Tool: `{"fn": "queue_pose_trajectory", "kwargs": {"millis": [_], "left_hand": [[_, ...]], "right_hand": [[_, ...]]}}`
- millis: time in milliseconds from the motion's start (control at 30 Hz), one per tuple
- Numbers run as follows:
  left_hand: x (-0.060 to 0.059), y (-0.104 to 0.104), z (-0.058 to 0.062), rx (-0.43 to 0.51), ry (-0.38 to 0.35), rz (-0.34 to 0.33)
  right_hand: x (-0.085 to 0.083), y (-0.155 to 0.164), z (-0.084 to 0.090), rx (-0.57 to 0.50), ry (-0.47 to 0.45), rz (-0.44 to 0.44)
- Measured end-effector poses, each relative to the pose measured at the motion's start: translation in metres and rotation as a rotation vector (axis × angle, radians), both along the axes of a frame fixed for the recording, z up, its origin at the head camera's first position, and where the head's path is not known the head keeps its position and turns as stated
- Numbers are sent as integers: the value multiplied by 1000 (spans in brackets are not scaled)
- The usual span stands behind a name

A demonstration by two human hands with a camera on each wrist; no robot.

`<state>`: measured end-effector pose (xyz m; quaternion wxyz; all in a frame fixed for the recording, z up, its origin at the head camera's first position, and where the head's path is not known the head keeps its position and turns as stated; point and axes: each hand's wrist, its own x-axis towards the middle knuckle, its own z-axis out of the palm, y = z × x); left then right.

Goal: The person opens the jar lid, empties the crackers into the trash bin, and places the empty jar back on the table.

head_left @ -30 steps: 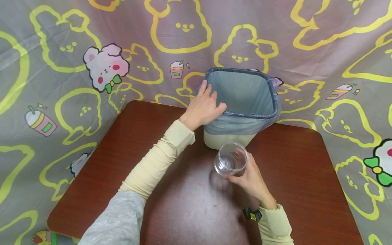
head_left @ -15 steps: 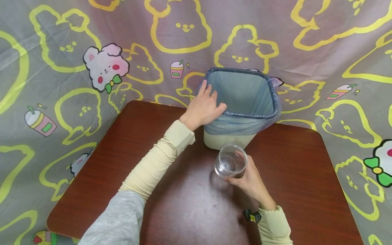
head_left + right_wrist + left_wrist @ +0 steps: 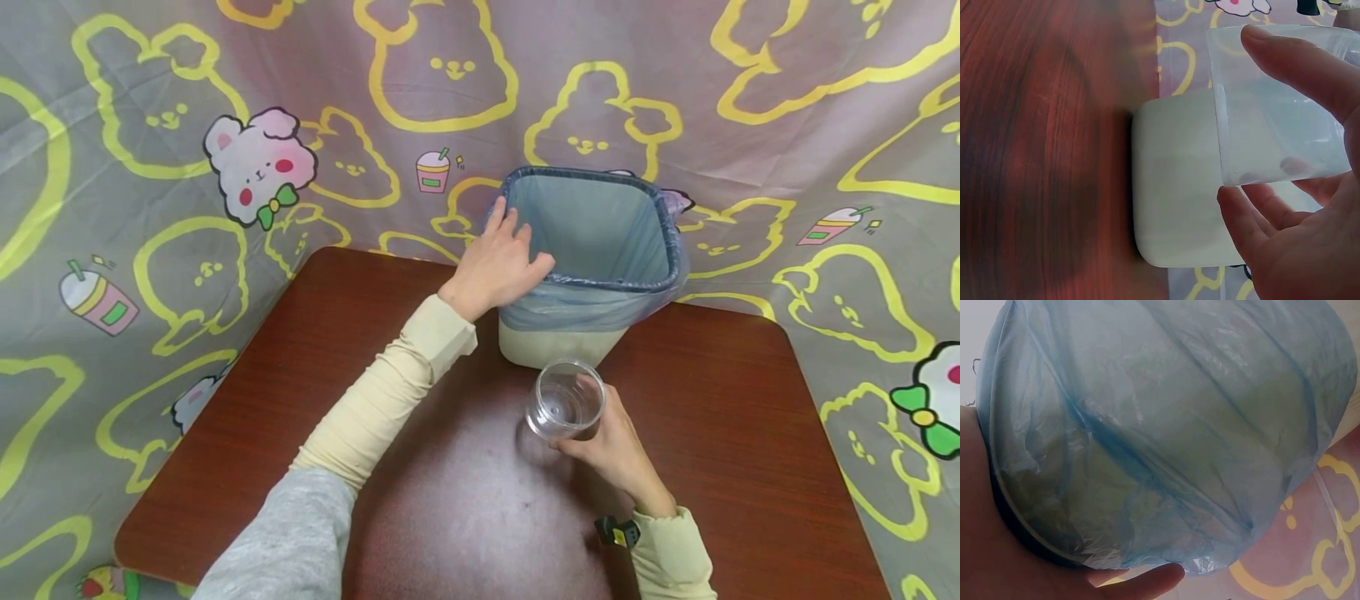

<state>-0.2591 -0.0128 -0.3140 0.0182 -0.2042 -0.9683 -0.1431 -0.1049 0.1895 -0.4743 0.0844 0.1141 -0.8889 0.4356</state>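
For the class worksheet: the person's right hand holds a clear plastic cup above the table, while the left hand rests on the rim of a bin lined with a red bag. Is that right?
Not quite. The bag lining the bin is blue, not red, as the head and left wrist views show. The rest stands: the right hand holds the clear cup above the table, and the left hand rests on the bin's rim.

**What you cannot see**

Your left hand [image 3: 498, 265] covers the near-left corner of the bin [image 3: 592, 233], and in your left wrist view only its palm edge and thumb show. The bin's bottom is out of sight. Your right hand [image 3: 611, 446] hides the far side of the clear cup [image 3: 565, 398]. The surface [image 3: 300, 400] is cut off below.
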Motion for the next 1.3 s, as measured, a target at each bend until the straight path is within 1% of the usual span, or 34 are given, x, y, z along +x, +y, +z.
{"fn": "queue_pose_trajectory", "kwargs": {"millis": [467,767,1200,1300], "left_hand": [[0,1,1,8,6,-1],[1,0,1,6,12,-1],[1,1,1,5,10,0],[1,1,1,7,11,-1]], "right_hand": [[0,1,-8,26,-4,-11],[3,-1,-14,-1,-64,-12],[2,-2,-23,24,-41,-4],[1,-2,-25,26,-49,-4]]}}
